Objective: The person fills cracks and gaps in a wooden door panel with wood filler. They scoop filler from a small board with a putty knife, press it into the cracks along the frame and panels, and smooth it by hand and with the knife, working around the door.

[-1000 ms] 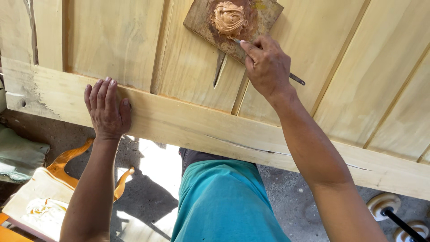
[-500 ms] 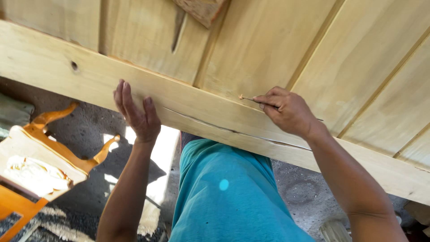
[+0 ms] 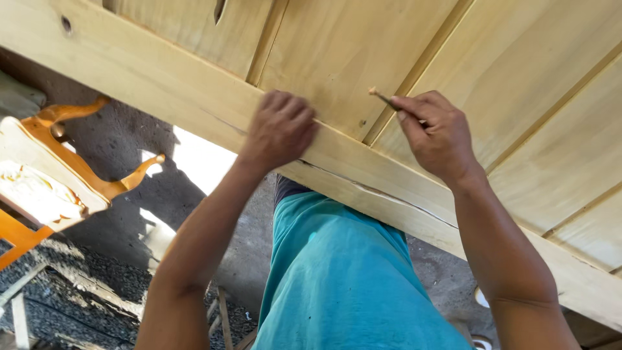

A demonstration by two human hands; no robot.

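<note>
Nearest, the left hand [image 3: 280, 128] has slid right along the cracked rail [image 3: 389, 194] and now rests curled, empty. Just beyond, the right hand [image 3: 435, 133] pinches a thin tool [image 3: 383, 98], probably filler-tipped, lifted from rail to panel groove [image 3: 414, 78].

Rough grey ground [image 3: 116, 155] with sunlit patches, an orange carved wooden chair frame [image 3: 71, 175] at left.
</note>
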